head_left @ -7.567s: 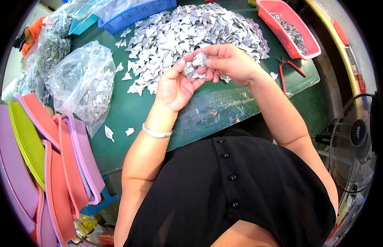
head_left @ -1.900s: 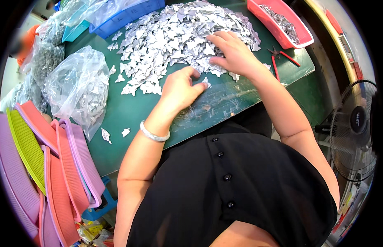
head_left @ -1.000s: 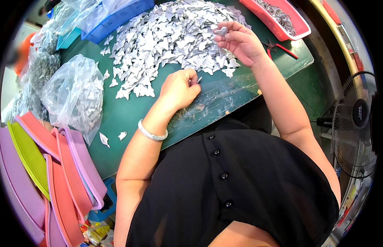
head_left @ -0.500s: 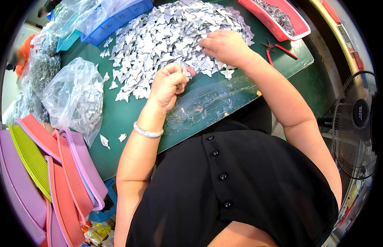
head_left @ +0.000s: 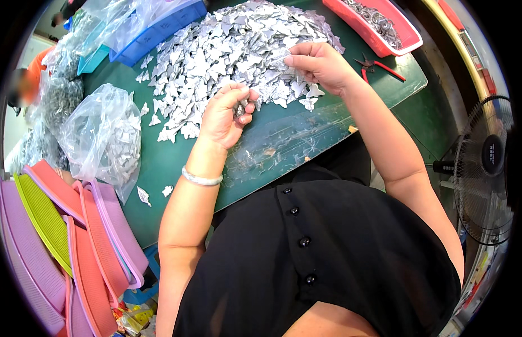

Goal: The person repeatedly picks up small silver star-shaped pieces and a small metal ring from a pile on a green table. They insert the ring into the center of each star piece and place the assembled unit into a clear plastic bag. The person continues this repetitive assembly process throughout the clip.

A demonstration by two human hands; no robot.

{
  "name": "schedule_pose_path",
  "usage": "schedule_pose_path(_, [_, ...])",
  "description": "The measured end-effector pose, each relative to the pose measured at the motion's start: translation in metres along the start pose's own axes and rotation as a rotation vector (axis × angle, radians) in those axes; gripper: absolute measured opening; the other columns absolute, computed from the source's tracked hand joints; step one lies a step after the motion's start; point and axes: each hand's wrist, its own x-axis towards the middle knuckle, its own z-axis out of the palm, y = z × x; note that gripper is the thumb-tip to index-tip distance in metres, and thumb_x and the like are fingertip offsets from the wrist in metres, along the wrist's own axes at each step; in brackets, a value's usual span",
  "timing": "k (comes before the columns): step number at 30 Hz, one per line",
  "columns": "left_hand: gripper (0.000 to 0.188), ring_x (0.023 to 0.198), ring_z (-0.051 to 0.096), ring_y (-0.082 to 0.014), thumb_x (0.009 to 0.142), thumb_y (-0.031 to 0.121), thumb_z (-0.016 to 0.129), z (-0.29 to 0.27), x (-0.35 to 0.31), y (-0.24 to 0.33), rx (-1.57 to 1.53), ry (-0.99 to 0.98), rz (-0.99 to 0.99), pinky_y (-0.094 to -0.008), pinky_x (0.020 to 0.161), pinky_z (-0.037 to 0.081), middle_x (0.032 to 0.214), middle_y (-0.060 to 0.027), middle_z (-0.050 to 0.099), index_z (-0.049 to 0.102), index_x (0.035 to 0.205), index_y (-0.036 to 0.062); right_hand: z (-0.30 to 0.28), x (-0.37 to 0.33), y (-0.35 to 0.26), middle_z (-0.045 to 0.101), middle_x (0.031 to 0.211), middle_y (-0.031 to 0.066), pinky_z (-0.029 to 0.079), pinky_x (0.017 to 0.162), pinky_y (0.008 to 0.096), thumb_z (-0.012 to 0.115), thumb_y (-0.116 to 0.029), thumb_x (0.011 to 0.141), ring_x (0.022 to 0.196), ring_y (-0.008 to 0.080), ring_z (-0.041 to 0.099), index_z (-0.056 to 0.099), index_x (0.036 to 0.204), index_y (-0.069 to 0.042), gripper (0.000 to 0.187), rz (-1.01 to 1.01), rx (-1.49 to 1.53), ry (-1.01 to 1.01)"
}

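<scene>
A broad heap of small flat silver-grey metal pieces [head_left: 216, 59], many butterfly-shaped, covers the far part of the green table [head_left: 272, 149]. At its near edge, my left hand [head_left: 220, 117] is curled with the thumb up, closed around several small metal pieces that show between the fingers. My right hand [head_left: 324, 64] is over the heap's right side, its thumb and fingertips pinching one of the silver pieces [head_left: 286, 60]. Just below this hand, a loose butterfly-shaped piece [head_left: 308, 103] lies at the heap's edge.
Red-handled pliers [head_left: 389, 70] lie near a red basket [head_left: 411, 47] of metal rings. A blue bin [head_left: 160, 35] stands far left, with a clear bag [head_left: 89, 126] of pieces nearer. Stacked colourful baskets [head_left: 87, 264] fill the lower left; a fan [head_left: 488, 168] stands right. Someone in orange is far left.
My right hand has moved slightly right and drawn up from the heap with a piece in its fingertips. My left hand has loosened and turned, exposing the pieces inside.
</scene>
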Motion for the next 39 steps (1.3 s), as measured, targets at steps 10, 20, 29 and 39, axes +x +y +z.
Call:
schedule_pose_path(10, [0.015,0.052,0.044,-0.0054,0.080,0.018,0.063,0.034,0.000,-0.003,0.168,0.012,0.109,-0.0168,0.043,0.032,0.066,0.0006,0.053,0.055,0.085,0.0067,0.027,-0.016,0.009,0.048,0.057,-0.0039,0.028,0.038,0.0158,0.061,-0.013,0.079,0.045,0.0015,0.039,0.058,0.075,-0.006,0.009,0.031,0.299,-0.145])
schedule_pose_path(20, [0.014,0.061,0.054,-0.0165,0.085,0.018,0.050,0.021,-0.002,-0.001,-0.195,0.057,0.016,-0.0252,0.049,0.043,0.079,-0.0078,0.058,0.051,0.091,0.0063,0.029,-0.017,0.011,0.053,0.064,0.0003,0.032,0.040,0.0170,0.055,-0.015,0.084,0.048,0.0041,0.042,0.056,0.081,-0.005,0.011,0.119,0.409,-0.182])
schedule_pose_path(29, [0.014,0.073,0.060,-0.0224,0.081,0.015,0.049,0.011,-0.011,0.000,-0.208,0.038,0.015,-0.0305,0.059,0.049,0.088,-0.0106,0.060,0.051,0.093,0.0072,0.041,-0.019,0.005,0.055,0.068,0.0018,0.032,0.041,0.0172,0.054,-0.014,0.084,0.048,0.0046,0.042,0.056,0.086,-0.003,0.011,0.128,0.374,-0.182])
schedule_pose_path(39, [0.024,0.078,0.060,-0.0276,0.083,0.013,0.041,0.003,-0.024,0.004,-0.272,0.027,0.080,-0.0355,0.066,0.051,0.094,-0.0142,0.057,0.049,0.103,0.0019,0.071,-0.015,-0.007,0.048,0.059,-0.0037,0.027,0.040,0.0169,0.058,-0.008,0.080,0.048,0.0024,0.040,0.055,0.083,-0.003,0.007,0.045,0.147,-0.188])
